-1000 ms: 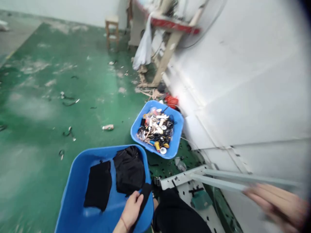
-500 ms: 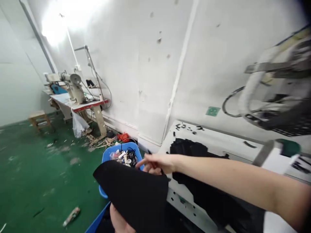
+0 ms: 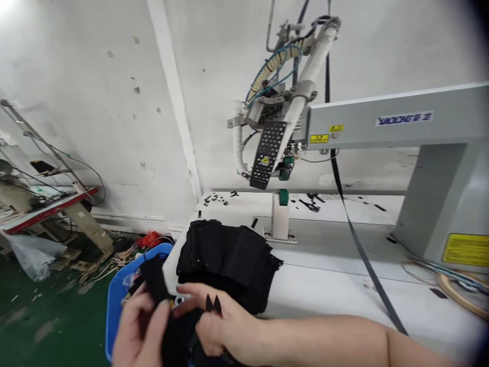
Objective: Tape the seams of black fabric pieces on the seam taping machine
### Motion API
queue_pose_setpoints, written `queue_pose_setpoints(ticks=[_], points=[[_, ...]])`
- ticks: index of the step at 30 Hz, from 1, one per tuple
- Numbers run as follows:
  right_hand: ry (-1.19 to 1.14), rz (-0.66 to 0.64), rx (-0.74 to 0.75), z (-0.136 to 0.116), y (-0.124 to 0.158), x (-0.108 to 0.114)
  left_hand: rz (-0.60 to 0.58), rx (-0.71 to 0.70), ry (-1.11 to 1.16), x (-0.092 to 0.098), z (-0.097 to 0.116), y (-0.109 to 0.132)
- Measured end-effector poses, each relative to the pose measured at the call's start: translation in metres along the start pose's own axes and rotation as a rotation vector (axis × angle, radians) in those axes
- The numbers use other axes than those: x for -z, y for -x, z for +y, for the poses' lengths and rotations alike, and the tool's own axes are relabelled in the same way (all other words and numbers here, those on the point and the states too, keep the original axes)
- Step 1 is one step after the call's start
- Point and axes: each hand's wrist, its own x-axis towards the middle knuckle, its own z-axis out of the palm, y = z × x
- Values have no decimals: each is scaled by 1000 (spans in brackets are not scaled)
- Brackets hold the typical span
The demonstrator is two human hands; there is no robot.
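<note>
My left hand [image 3: 139, 329] is closed on a piece of black fabric [image 3: 153, 279], with the thumb on the near side. Part of the cloth rises above the fingers and more hangs below them. Close by on the right is my right hand [image 3: 217, 326], its index finger stretched toward the cloth; whether it touches is unclear. Two short dark pointed blades of thread snips [image 3: 213, 305] stick out of its curled fingers, while their handles stay hidden in the palm. Just beyond the right hand, a stack of black fabric pieces [image 3: 229, 255] lies on the white machine table [image 3: 317, 290].
A blue bin [image 3: 114, 306] of odds and ends stands left of the table. Behind the stack rises a machine post [image 3: 280, 219] beneath a perforated guard [image 3: 268, 153]. A dark strap [image 3: 362, 260] slants across the table. Another sewing table [image 3: 49, 209] is at far left.
The view has swung right, bringing the machine and the fabric stack into full sight. The black piece, spread broadly before, now shows as a narrow strip in my left hand.
</note>
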Motion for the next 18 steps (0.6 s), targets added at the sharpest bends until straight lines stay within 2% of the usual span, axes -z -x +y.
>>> queue_pose_setpoints(ticks=[2,3,5,7,9,10,11,12,13,16,18], points=[[-149,152,42,-11,9,17,114,-162,-137,-42,41,-6],[-210,251,44,-17,14,28,98,-224,-179,-64,57,-7],[-286,440,31,-29,27,56,-91,-265,-188,-106,76,-6],[-285,576,4,-40,44,88,-287,-233,-180,-137,75,-6],[-269,673,-46,-49,62,118,-334,-184,-225,-154,58,-16],[-273,709,-78,-52,71,131,-317,-157,-289,-157,46,-26],[-286,735,-109,-54,79,143,-229,-162,-387,-157,32,-39],[-301,751,-128,-56,87,153,-198,-216,-554,-154,18,-53],[-307,748,-135,-57,94,161,-226,-242,-760,-148,5,-68],[-248,717,-133,-63,112,179,-265,-213,-992,-120,-27,-108],[-145,709,-118,-73,121,186,-206,-182,-1040,-99,-39,-124]])
